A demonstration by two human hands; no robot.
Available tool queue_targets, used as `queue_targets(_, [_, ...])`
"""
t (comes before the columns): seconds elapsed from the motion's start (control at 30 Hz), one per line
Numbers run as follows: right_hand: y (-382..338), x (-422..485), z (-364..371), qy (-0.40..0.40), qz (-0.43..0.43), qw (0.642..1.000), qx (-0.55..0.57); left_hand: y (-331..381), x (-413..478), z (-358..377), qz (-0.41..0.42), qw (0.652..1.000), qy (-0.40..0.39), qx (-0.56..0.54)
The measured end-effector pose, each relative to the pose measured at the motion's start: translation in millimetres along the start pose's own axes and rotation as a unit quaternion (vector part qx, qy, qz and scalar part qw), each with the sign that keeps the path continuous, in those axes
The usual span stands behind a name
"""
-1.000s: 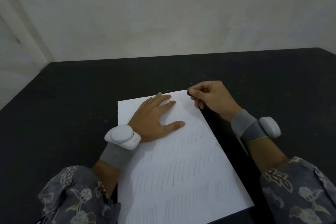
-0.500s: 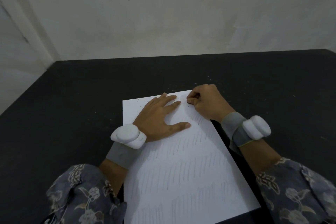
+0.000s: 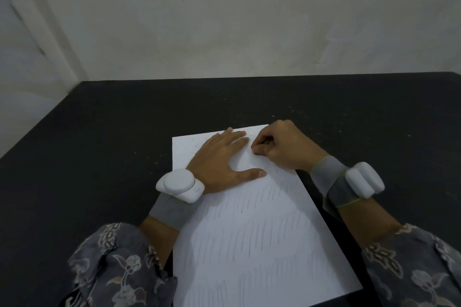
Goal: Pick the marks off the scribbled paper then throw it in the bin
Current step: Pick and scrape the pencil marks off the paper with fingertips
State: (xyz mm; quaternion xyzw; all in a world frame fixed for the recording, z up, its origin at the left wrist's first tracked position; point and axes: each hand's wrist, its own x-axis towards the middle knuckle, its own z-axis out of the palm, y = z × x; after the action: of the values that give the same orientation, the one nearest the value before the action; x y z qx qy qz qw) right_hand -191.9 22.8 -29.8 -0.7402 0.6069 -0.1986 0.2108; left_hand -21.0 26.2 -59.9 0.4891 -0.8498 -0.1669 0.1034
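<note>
A white sheet of paper (image 3: 262, 237) lies on the black table, covered with rows of faint pencil strokes; its top strip looks nearly bare of marks. My left hand (image 3: 219, 157) lies flat on the sheet's upper part with fingers spread, pressing it down. My right hand (image 3: 282, 147) is curled at the sheet's top right corner, fingertips pinched and pressed to the paper next to my left fingertips. The small dark eraser it pinches is almost hidden by the fingers. Tiny crumbs (image 3: 249, 135) lie by the fingertips. No bin is in view.
The black table (image 3: 99, 144) runs back to a pale wall (image 3: 224, 20), with its left edge slanting toward me. White trackers on grey bands sit on both wrists. Small specks are scattered on the table beyond the paper.
My right hand has come down and left from the sheet's top corner onto the paper, close to my left fingertips. My left hand has stayed flat on the sheet.
</note>
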Motion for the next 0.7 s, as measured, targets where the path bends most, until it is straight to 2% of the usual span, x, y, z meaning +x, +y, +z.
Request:
queue_targets(0.07, [-7, -2, 0, -0.034, -0.021, 0.999, -0.004, 1, 0, -1, -0.008, 1.0, -0.003, 0.0])
queue_targets(0.27, [-5, 6, 7, 0.077, 0.018, 0.997, -0.005, 3, -1, -2, -0.015, 1.0, -0.012, 0.003])
queue_targets(0.4, [-11, -3, 2, -0.021, -0.015, 0.999, -0.019, 0, 0, 1, -0.004, 1.0, -0.005, 0.007])
queue_targets(0.47, [-12, -3, -1, -0.034, -0.017, 0.999, -0.014, 0, 0, 0, -0.005, 1.0, -0.007, 0.008])
queue_targets(0.63, [-8, 8, 9, 0.068, 0.025, 0.997, -0.035, 3, -1, -1, -0.013, 1.0, -0.016, 0.01])
queue_targets(0.7, [-10, 6, 10, 0.059, 0.013, 0.997, -0.038, 2, -1, -1, -0.013, 1.0, -0.011, 0.005])
